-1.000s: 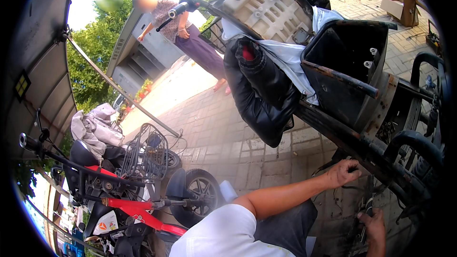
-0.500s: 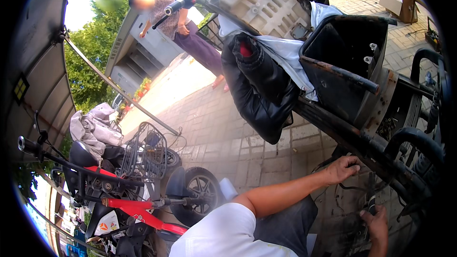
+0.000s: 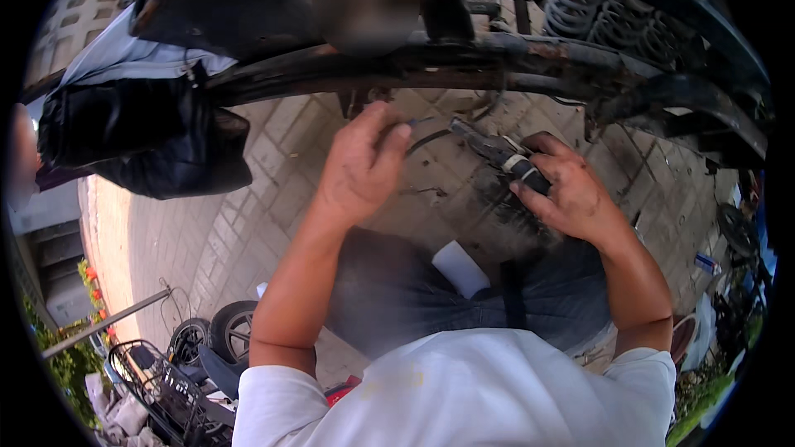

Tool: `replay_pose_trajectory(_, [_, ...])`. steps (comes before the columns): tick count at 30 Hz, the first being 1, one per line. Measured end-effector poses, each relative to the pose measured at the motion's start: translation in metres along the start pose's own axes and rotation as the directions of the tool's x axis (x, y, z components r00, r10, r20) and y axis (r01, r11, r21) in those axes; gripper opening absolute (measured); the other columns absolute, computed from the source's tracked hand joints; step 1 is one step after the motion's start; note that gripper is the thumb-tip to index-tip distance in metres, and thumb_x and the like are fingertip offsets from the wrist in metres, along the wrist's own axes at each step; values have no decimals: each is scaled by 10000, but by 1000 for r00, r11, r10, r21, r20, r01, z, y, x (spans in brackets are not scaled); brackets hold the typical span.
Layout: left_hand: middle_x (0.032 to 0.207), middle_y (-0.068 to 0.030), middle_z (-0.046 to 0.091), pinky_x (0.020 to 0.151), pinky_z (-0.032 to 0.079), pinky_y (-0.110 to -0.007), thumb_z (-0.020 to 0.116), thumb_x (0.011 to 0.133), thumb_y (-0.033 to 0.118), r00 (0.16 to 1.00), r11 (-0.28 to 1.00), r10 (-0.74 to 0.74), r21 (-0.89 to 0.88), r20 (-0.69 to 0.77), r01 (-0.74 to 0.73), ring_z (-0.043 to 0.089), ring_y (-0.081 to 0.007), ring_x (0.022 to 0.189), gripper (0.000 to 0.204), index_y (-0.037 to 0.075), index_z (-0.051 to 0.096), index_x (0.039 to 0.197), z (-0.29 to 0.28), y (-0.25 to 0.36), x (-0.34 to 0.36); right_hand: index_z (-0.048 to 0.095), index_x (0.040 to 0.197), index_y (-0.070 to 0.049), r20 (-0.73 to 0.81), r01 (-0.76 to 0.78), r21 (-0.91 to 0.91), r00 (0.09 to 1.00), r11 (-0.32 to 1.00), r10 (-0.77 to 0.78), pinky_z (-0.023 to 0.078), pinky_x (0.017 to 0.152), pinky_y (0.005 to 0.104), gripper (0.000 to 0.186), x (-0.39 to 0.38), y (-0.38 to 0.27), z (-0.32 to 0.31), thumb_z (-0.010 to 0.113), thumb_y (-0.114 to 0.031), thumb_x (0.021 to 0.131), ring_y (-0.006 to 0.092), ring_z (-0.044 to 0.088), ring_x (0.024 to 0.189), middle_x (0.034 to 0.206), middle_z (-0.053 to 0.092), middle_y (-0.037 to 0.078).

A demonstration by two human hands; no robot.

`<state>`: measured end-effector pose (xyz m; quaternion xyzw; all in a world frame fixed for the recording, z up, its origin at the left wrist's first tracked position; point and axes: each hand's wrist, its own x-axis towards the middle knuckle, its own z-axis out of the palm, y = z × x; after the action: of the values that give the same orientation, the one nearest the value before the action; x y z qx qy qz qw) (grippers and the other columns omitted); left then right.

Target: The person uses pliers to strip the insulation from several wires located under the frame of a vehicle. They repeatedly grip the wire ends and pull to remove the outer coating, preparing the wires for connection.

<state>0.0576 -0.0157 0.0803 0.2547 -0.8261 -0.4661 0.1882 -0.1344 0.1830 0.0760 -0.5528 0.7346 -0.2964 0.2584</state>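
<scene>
Black metal tubes of a vehicle frame (image 3: 530, 50) cross the upper part of the head view, with coil springs (image 3: 571, 4) at the upper right. One second ago the same frame stood at the right side of the picture, so the view has turned much since then.

The right hand (image 3: 571, 190), which was at the lower right before, is now right of the middle. It grasps a dark tool (image 3: 523, 170) with pale bands, between the thumb and the fingers; the tool is tilted, its far end toward the upper left. The left hand (image 3: 364, 161) is left of the middle, just below the tubes. Its fingers are bent, and I cannot tell if they pinch something or touch the metal.

A white object (image 3: 461, 269) lies on the dark trousers (image 3: 381, 281), below the middle. The black padded cover (image 3: 141, 132), earlier at the upper middle, is now at the upper left. The wire basket (image 3: 157, 381) has shifted to the lower left corner.
</scene>
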Motion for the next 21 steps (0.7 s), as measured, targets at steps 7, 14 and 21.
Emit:
replay_pose_trajectory(7, [745,-130,592,599,458,-339,620,818,23,976,967,206,139,67,-213,569,-293,663,76,8,608,891,8,25,-10,603,932,33,-55,89,-293,992,952,-109,433,939,414,292,-31,-8,-16,718,-98,697,372,513,1095,1201,520,192])
replay_pose_trajectory(14, [767,-127,609,603,459,-327,635,820,19,944,929,298,183,139,-320,582,-280,673,79,-6,622,894,6,24,-19,556,889,16,-91,133,-436,977,890,-191,455,884,438,381,-30,-22,-6,744,-18,559,382,535,1055,1156,535,183])
replay_pose_trajectory(21, [742,-122,614,576,455,-320,651,823,27,943,946,244,156,226,-283,582,-274,633,85,-16,631,893,3,28,-21,573,844,-10,-55,136,-516,980,846,-191,460,883,437,366,-36,-15,-12,767,-99,547,340,516,1068,1148,531,141])
